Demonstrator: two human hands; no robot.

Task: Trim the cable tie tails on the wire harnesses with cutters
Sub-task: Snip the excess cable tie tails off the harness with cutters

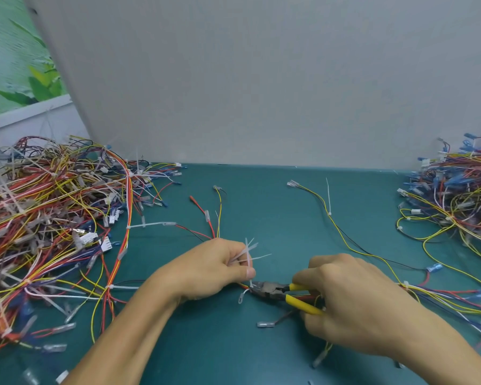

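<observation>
I had one view only: the wide-angle head camera looked forward and down across the green table (pixel 261 195). It sat close over the left hand (pixel 217 268) at 7 o'clock and the right hand (pixel 353 298) at 5. The grey wall (pixel 261 79) filled 12 o'clock.

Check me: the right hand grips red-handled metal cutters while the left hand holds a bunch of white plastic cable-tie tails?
Only the colour is wrong: in the head view the metal cutters have yellow handles, not red. The right hand grips them; the left hand holds the white plastic cable-tie tails.
</observation>
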